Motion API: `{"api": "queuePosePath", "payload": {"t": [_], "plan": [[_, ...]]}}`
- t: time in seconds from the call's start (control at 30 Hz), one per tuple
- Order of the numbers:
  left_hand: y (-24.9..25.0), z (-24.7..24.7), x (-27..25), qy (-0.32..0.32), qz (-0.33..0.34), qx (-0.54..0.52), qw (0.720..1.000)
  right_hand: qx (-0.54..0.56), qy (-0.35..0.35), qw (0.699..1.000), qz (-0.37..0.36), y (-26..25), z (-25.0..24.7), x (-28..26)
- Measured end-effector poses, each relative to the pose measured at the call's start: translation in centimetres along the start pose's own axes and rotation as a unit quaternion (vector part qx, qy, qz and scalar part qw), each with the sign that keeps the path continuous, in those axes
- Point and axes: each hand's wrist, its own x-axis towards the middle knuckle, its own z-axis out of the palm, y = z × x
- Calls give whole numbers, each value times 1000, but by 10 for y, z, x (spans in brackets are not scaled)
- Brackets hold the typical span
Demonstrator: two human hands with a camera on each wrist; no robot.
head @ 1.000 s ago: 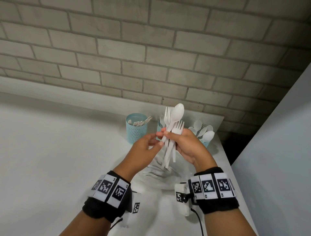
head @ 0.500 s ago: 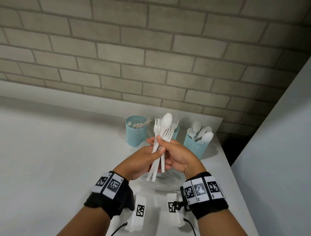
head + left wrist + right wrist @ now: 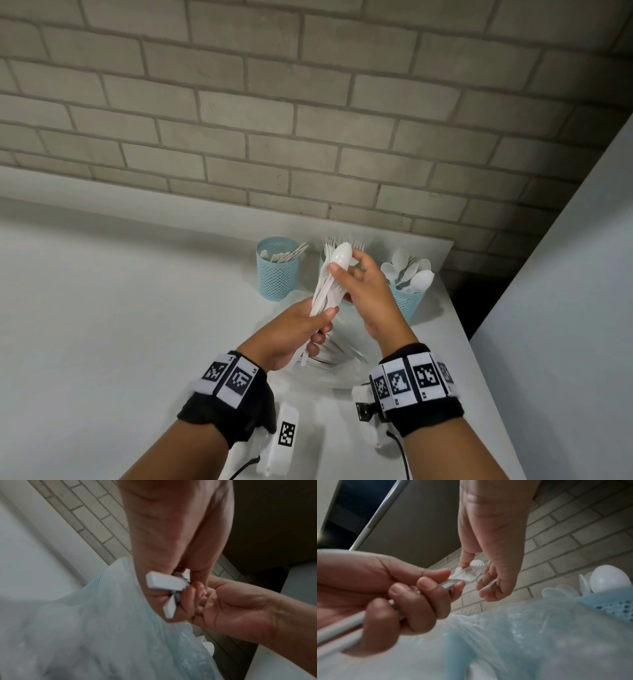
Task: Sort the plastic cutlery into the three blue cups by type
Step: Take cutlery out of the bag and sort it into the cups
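My left hand [image 3: 320, 325] grips a bundle of white plastic cutlery [image 3: 325, 298] by the handles, forks with one spoon among them. My right hand [image 3: 344, 263] pinches the spoon's bowl [image 3: 340, 255] at the top of the bundle, thumb in front. In the right wrist view the fork heads [image 3: 469, 573] lie under the right thumb, and the left hand [image 3: 412, 595] wraps the handles. The handle ends [image 3: 164, 583] stick out in the left wrist view. Three blue mesh cups stand behind: a knife cup [image 3: 277, 274], a fork cup [image 3: 323, 260] mostly hidden by the hands, and a spoon cup [image 3: 407, 301].
A clear plastic bag [image 3: 339, 359] holding more cutlery lies on the white table [image 3: 120, 308] under my hands. The table's right edge runs just past the spoon cup, beside a dark gap [image 3: 479, 291] and a white panel. A brick wall [image 3: 308, 120] stands behind.
The bundle passed from my right hand into my left. My right hand let go of the handles and moved up to the spoon's bowl. The hands sank closer to the cups.
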Motion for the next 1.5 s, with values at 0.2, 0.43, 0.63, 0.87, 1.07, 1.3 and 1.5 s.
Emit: {"api": "queuePosePath", "payload": {"t": [0.2, 0.43, 0.63, 0.87, 1.07, 1.3, 1.5], "plan": [[7, 5, 9, 20, -25, 15, 999, -87, 76, 992, -48, -3, -18, 11], [10, 13, 22, 29, -34, -2, 999, 21, 245, 967, -73, -27, -63, 28], [12, 13, 31, 49, -6, -39, 998, -84, 392, 897, -187, -32, -93, 31], [16, 13, 32, 34, -3, -99, 994, -322, 325, 876, -153, 13, -92, 40], [13, 9, 29, 29, 12, -84, 996, -463, 278, 837, -91, 29, -88, 31], [10, 16, 31, 51, 16, -87, 995, -318, 131, 929, -134, 2, -43, 11], [8, 13, 28, 64, 19, -87, 994, -251, 14, 965, -70, 7, -26, 7]]}}
